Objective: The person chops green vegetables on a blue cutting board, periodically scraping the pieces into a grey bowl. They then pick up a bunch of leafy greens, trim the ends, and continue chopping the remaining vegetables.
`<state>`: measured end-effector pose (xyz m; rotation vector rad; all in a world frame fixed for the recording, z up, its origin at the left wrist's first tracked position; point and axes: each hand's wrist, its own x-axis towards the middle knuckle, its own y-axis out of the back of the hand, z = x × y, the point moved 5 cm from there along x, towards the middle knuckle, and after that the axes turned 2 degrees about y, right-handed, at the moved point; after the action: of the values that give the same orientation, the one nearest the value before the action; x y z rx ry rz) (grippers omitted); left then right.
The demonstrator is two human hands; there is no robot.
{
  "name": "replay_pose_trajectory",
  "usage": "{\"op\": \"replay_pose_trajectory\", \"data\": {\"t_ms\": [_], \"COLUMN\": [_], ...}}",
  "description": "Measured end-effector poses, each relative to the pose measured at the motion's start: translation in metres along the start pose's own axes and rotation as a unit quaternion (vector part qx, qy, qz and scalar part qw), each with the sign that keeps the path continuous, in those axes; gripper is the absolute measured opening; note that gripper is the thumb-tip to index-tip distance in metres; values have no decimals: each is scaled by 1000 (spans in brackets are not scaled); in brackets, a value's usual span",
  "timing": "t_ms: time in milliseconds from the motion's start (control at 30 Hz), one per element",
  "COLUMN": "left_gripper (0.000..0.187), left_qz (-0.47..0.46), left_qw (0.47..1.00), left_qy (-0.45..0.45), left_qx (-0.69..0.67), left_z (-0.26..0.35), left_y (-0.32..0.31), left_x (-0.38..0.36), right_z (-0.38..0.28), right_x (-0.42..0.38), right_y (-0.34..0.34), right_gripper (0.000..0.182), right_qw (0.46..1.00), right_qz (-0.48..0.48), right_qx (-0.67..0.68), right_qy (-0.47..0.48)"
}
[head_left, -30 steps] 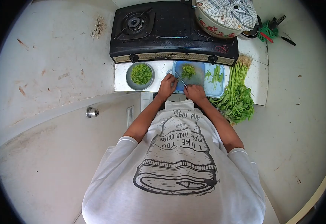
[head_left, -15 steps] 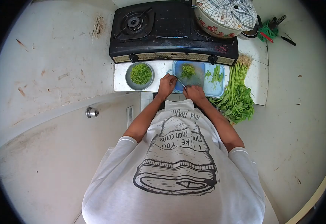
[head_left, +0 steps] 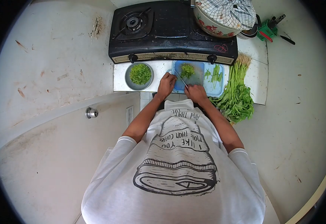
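Observation:
My right hand (head_left: 196, 93) is closed on a knife (head_left: 181, 79), its blade pointing up and left over the blue cutting board (head_left: 197, 79). At the board's left edge, my left hand (head_left: 167, 85) has its fingers pressed together near the blade; whatever they hold is too small to make out. Chopped greens (head_left: 187, 70) lie in a small heap on the board, and a few cut leaves (head_left: 216, 76) rest on its right part. A grey bowl (head_left: 151, 79) of finely chopped greens (head_left: 140, 74) stands left of my left hand.
A bundle of long-stemmed greens (head_left: 236, 93) lies right of the board. Behind it is a black gas stove (head_left: 172, 35) with a cloth-covered pot (head_left: 215, 28). A green basket (head_left: 266, 31) with utensils stands back right, and a door knob (head_left: 91, 112) shows at left.
The knife blade has swung, its tip now farther up over the board beside the chopped heap. My right hand has shifted very slightly; my left stays at the board's left edge.

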<state>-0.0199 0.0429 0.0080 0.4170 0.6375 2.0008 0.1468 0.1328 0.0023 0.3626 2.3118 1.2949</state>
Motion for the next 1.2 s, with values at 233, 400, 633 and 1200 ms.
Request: {"op": "replay_pose_trajectory", "data": {"t_ms": [233,400,633,1200], "left_gripper": [8,6,7,10], "left_qz": [-11,6,17,-3], "left_qw": [1000,999,998,999], "left_qy": [16,24,36,-35], "left_qx": [-16,-27,-58,11], "left_z": [-5,-2,2,0], "left_y": [-9,-8,-7,-3], "left_x": [4,3,1,-3], "right_z": [-5,-4,-4,-11], "right_x": [-4,0,6,4], "right_y": [1,-6,-6,-4], "right_gripper": [41,41,43,42], "right_qw": [1000,1000,1000,1000], "right_qz": [19,17,-9,-18], "right_qx": [-3,-5,-10,-14], "right_qy": [12,12,-11,-20]}}
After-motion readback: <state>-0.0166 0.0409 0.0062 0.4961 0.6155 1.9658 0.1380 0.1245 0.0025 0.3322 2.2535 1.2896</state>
